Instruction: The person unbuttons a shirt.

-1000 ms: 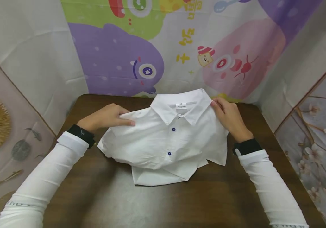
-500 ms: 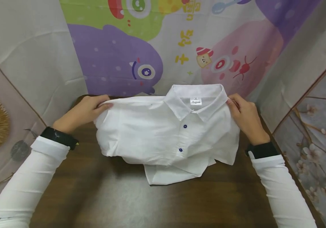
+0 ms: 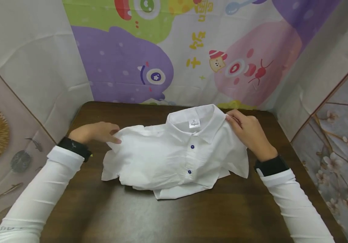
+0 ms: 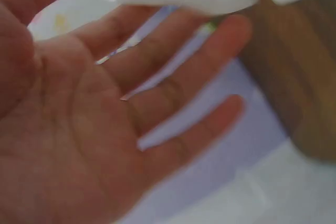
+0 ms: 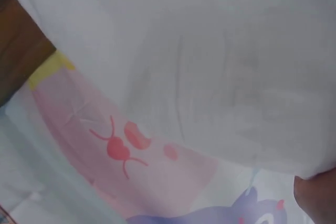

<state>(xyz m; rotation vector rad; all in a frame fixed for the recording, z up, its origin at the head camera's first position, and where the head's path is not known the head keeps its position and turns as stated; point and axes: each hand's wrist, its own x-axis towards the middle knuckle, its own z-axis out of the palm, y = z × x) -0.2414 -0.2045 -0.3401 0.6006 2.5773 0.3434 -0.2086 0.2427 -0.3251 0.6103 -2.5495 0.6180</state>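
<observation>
A white short-sleeved shirt with a pointed collar, blue buttons and a neck label lies bunched on the brown table, its lower part tucked beneath. My right hand pinches the cloth at the shoulder beside the collar. At the opposite shoulder is my left hand, thumb and fingers apart at the cloth's edge. Spread, nearly straight fingers show in the left wrist view, with white cloth overlapping them at the top. Shirt fabric fills most of the right wrist view, hiding nearly all of that hand.
The dark wooden table ends at a cartoon-printed curtain behind the shirt. Patterned cloth panels rise along both sides. Each wrist wears a black band over a white sleeve.
The shirt was pulled wide and lifted half a second ago; now it sits lower and looser. My left hand has let go of the shoulder; my right hand has come down, still pinching.
</observation>
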